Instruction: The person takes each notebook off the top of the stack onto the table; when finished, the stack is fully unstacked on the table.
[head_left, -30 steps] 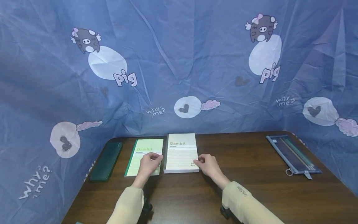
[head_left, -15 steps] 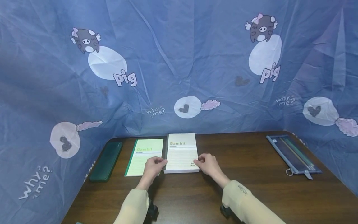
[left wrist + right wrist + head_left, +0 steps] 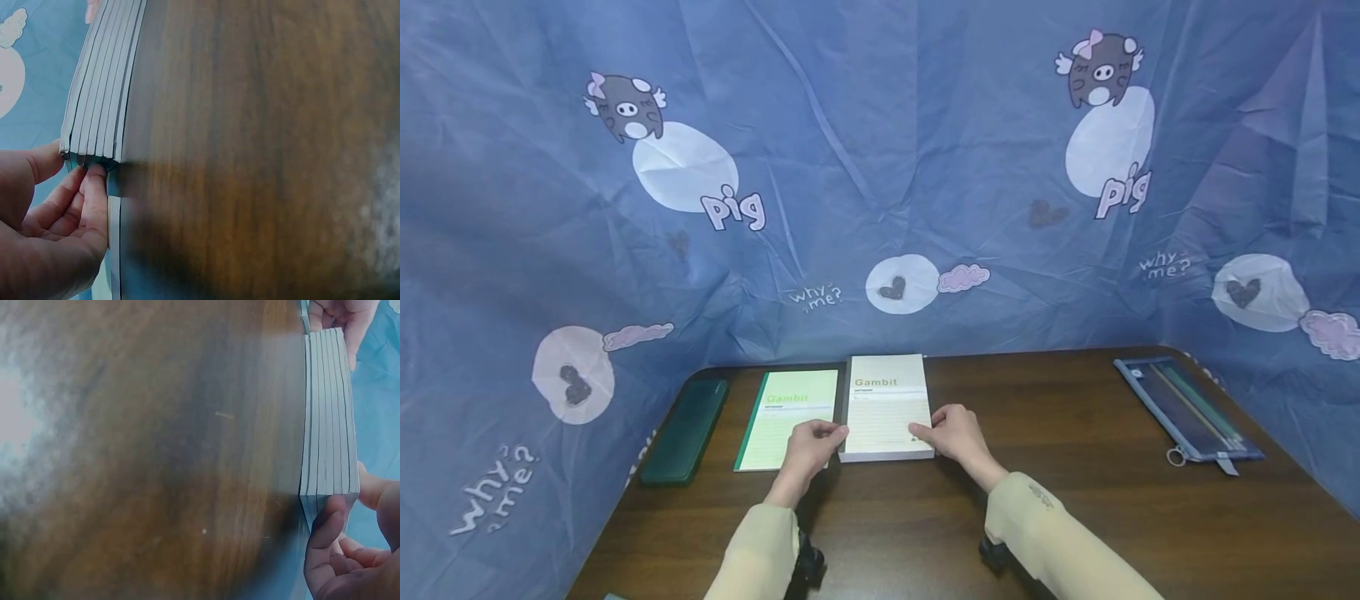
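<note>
A neat stack of notebooks (image 3: 889, 408), with "Gambit" printed on the white top cover, lies at the back middle of the table. My left hand (image 3: 808, 454) grips its near left corner; in the left wrist view the thumb is at the top cover's edge and bent fingers (image 3: 94, 200) are against the spines. At the near right corner my right hand (image 3: 957, 432) holds the stack, thumb over the cover and fingers (image 3: 326, 528) curled along the side. Several layered page edges (image 3: 322, 419) show in the right wrist view. A single pale green notebook (image 3: 793, 396) lies left of the stack, partly behind my left hand.
A dark green case (image 3: 685, 433) lies at the table's left edge. On the right is a blue mesh zip pouch (image 3: 1187, 408) with a ring. Behind the wooden table (image 3: 910, 525) hangs a blue printed cloth (image 3: 1000, 167).
My left hand has moved right, from over the pale green notebook to the stack's left edge. My right thumb has slid farther onto the top cover. The stack shows no clear movement.
</note>
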A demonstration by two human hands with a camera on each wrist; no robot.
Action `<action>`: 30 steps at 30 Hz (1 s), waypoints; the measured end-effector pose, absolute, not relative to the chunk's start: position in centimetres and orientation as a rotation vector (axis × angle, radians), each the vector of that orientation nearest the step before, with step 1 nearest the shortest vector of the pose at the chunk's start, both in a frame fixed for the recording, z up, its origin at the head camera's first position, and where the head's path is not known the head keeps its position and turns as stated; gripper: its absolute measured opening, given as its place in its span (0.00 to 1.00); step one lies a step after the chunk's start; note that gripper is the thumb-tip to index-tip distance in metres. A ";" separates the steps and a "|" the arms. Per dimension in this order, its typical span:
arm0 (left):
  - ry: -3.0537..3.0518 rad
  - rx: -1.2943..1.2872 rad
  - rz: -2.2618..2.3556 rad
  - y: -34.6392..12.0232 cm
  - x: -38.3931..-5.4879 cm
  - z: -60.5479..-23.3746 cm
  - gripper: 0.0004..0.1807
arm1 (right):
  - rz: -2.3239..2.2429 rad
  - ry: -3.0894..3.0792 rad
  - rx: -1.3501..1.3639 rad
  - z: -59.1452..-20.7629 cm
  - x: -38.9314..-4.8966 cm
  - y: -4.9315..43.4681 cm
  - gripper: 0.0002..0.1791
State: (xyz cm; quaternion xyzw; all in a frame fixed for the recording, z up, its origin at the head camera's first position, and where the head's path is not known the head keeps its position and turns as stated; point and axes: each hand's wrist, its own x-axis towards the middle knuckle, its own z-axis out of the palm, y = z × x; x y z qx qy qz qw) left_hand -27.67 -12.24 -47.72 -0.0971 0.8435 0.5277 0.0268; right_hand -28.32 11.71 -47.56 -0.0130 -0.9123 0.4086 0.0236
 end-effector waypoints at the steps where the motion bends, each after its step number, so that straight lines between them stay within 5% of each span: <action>1: 2.599 -0.299 1.633 -12.3 -27.6 -47.7 0.21 | 1.270 -2.832 -0.049 -47.6 -28.3 11.7 0.21; 30: 2.617 -0.293 1.629 -12.4 -27.4 -47.8 0.17 | 1.953 -2.618 -0.075 -47.1 -28.8 14.8 0.14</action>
